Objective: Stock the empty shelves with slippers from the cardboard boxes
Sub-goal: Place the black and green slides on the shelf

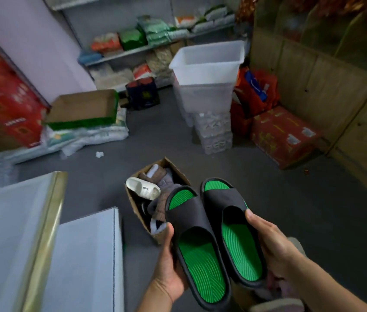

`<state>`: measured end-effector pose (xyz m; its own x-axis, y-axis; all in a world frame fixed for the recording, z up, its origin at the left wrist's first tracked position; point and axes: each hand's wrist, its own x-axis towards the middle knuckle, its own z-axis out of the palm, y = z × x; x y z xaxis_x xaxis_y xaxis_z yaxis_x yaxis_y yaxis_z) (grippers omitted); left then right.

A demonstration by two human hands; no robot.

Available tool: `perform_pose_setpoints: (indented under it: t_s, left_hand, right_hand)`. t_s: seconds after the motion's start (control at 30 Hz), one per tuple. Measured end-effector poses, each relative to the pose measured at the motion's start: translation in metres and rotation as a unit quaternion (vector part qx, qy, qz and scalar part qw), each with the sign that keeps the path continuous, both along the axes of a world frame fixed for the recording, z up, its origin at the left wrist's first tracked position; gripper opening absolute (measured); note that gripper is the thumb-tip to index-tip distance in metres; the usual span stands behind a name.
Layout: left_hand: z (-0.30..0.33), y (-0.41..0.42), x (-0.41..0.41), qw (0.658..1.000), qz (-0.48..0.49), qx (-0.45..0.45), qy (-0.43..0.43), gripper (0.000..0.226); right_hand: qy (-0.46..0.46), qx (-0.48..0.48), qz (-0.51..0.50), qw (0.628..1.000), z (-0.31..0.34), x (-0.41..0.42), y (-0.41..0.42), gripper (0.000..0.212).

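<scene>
While held by two hands [171,266] | two green-soled slippers [200,255] | one cardboard box [133,199]

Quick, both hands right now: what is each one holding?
Left hand: grips the left black-and-green slipper, thumb on its edge.
Right hand: grips the right black-and-green slipper from the side.

- No text, brand or number could be read anywhere in the head view.
- The red cartons [9,104] at the left carried pale printed lines, too blurred to make out.
- The red box [284,136] on the floor at the right bore yellow characters and white stickers, none legible.
- A small dark tab on the cream slipper [143,188] was too small to read.
</scene>
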<state>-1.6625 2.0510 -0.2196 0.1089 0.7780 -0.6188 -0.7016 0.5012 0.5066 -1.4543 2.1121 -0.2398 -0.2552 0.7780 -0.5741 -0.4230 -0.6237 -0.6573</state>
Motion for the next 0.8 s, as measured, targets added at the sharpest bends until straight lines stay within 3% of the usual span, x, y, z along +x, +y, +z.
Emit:
perform_pose_setpoints:
  t_s: [0.17,0.27,0.33,0.47,0.57,0.7,0.73,0.8]
  left_hand:
    - [0.045,-0.011,-0.031,0.998,0.046,0.050,0.004,0.098]
    - [0.071,-0.016,-0.060,0.995,0.067,0.058,0.036,0.097]
    - [0.088,-0.022,-0.080,0.992,0.087,0.069,0.061,0.088]
    - [0.118,-0.049,-0.122,0.984,0.138,0.069,0.085,0.055]
    - [0.139,-0.076,-0.155,0.979,0.161,0.082,0.097,0.063]
    - [0.168,-0.104,-0.195,0.970,0.173,0.110,0.127,0.088]
    - [0.175,-0.110,-0.205,0.968,0.178,0.113,0.134,0.089]
    - [0.189,-0.120,-0.222,0.963,0.195,0.117,0.145,0.081]
  right_hand:
    - [0.015,0.044,0.085,0.995,0.046,-0.034,0.018,0.053]
    - [-0.015,0.086,0.161,0.983,0.070,-0.063,0.027,0.083]
    - [-0.027,0.108,0.193,0.975,0.087,-0.086,0.031,0.092]
    - [-0.032,0.130,0.274,0.952,0.126,-0.139,0.034,0.083]
    - [-0.025,0.142,0.299,0.943,0.147,-0.182,0.034,0.081]
    - [-0.016,0.128,0.339,0.932,0.179,-0.248,0.032,0.051]
    - [-0.019,0.128,0.344,0.930,0.185,-0.263,0.031,0.049]
    - [-0.040,0.154,0.355,0.921,0.193,-0.292,0.029,0.068]
